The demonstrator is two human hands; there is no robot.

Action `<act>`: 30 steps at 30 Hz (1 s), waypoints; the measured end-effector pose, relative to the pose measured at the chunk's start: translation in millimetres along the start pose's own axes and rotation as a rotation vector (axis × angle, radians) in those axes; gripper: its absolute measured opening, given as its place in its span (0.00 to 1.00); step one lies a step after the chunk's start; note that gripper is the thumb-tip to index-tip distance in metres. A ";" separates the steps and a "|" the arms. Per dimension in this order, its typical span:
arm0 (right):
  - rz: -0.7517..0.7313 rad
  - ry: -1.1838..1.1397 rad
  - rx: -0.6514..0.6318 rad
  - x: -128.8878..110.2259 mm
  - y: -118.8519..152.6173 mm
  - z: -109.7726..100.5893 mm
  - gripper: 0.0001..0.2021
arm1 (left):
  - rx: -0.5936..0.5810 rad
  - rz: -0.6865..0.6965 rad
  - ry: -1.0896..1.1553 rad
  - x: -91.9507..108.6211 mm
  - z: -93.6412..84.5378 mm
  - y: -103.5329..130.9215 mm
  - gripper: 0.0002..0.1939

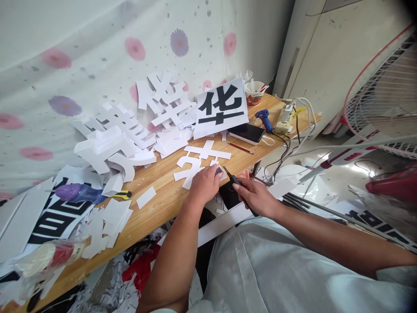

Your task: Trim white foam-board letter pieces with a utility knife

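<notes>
My right hand (257, 195) is wrapped round a black-handled knife (232, 177), its thin tip pointing up and left toward my other hand. At the table's front edge my left hand (205, 184) is closed, with a small purplish patch showing at its fingertips; what it grips is mostly hidden. Just beyond those fingers lies a white cut-out character (206, 150), flat on the wooden table (169, 198). A long white strip (224, 221) rests across my lap, beneath both hands.
White cut-out characters (114, 134) are heaped along the curtain. Behind sit a printed sheet (221, 108), a black phone (246, 132), a pencil (240, 148), a blue glue gun (264, 119) and a power strip (284, 118). A fan (381, 95) stands right; scraps cover the floor.
</notes>
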State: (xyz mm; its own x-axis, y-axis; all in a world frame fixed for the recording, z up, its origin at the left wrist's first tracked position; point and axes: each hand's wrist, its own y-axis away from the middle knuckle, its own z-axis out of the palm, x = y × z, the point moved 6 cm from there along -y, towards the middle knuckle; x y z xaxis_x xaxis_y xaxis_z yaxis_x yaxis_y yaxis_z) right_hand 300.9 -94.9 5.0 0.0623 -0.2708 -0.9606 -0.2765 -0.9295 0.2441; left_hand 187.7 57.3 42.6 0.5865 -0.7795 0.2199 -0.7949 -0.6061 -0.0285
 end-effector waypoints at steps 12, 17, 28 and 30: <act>0.036 -0.075 -0.022 -13.9 -0.3 5.7 0.16 | -0.011 -0.019 0.009 -0.6 -0.3 -2.0 0.17; 0.041 -0.100 -0.019 -21.2 2.7 6.4 0.18 | -0.006 -0.013 0.004 -0.9 0.0 -1.0 0.17; 0.042 -0.090 -0.011 -24.9 5.1 6.2 0.15 | -0.007 -0.007 0.000 -0.5 -0.2 0.0 0.16; 0.041 -0.103 -0.014 -25.2 4.8 5.8 0.15 | -0.002 -0.006 0.003 -0.5 0.1 -0.5 0.15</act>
State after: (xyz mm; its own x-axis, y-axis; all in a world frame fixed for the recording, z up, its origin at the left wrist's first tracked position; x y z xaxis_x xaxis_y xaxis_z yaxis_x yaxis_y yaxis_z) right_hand 292.5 -91.1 29.6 -0.0480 -0.2819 -0.9582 -0.2634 -0.9218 0.2844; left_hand 187.8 57.9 42.5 0.5908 -0.7754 0.2229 -0.7916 -0.6105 -0.0254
